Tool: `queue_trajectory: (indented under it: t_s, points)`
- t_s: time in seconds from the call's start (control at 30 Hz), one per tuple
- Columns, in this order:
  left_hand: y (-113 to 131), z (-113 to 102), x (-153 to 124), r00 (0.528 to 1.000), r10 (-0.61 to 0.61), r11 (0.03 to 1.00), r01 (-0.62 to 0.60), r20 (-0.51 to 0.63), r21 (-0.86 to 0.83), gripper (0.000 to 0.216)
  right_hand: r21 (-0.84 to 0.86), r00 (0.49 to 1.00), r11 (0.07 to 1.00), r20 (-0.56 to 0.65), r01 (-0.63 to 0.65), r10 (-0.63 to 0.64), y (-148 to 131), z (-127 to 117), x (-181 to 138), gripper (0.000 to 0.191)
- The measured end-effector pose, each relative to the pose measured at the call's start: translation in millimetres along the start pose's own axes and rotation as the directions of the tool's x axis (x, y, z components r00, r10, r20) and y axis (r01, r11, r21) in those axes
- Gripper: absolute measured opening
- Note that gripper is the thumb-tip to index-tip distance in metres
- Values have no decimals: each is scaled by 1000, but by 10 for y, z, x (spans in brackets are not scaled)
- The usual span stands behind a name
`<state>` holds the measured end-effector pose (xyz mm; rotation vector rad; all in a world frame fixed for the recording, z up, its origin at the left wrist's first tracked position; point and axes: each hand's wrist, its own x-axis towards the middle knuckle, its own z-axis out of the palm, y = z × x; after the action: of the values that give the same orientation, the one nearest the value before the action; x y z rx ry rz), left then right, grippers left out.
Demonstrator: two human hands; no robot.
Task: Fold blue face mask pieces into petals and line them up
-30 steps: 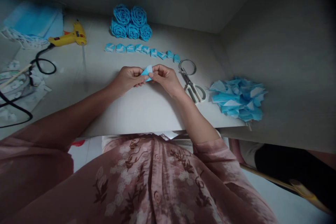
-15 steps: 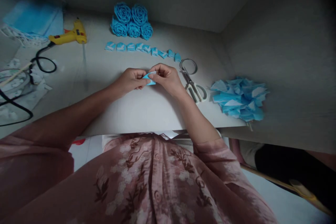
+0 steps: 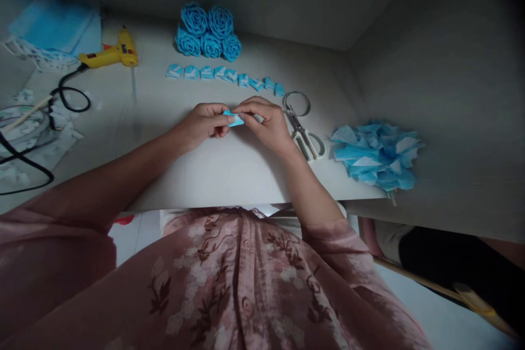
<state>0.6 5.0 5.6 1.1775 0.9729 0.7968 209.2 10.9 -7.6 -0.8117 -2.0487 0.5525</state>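
Between my hands, over the middle of the table, is a small folded piece of blue paper-like material [image 3: 234,118]. My left hand [image 3: 206,122] pinches its left side between thumb and fingers. The thumb and forefinger of my right hand [image 3: 264,119] close on its right end. Beyond my hands lies a row of small folded blue pieces [image 3: 206,73], some with white faces showing. Scissors with pale handles [image 3: 304,134] rest just right of my right hand. A metal-coloured ring [image 3: 297,104] touches or overlaps their blades; which of these I cannot tell.
Several rolled blue flowers [image 3: 211,33] are stacked at the back. A yellow glue gun [image 3: 118,53] with a black cord stands at the left, near a white basket [image 3: 39,57] of blue sheets. Loose blue pieces [image 3: 375,156] are heaped at the right. White scraps [image 3: 65,134] lie far left.
My right hand has shifted slightly, its fingers now drawn to the right end of the blue piece. The piece has turned a little in my fingers. The whole view has moved slightly.
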Motion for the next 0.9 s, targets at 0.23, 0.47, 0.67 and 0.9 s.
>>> queue_trajectory:
  t_s: [0.23,0.47,0.67,0.9]
  points:
    - [15,3,-7,999,23,997,-19,46,-72,26,-47,1000,999,-6,21,-22,67,31,-14,26]
    - [26,-1,-12,999,21,998,-19,34,-54,26,59,999,997,-17,-41,42,31,38,-8,28]
    - [14,-27,6,996,76,997,-75,-45,32,19,429,930,838,16,-337,366,-10,-12,7,53]
    - [-2,-33,23,987,130,985,-117,-95,130,13,596,840,635,132,-491,526,-58,-6,20,60]
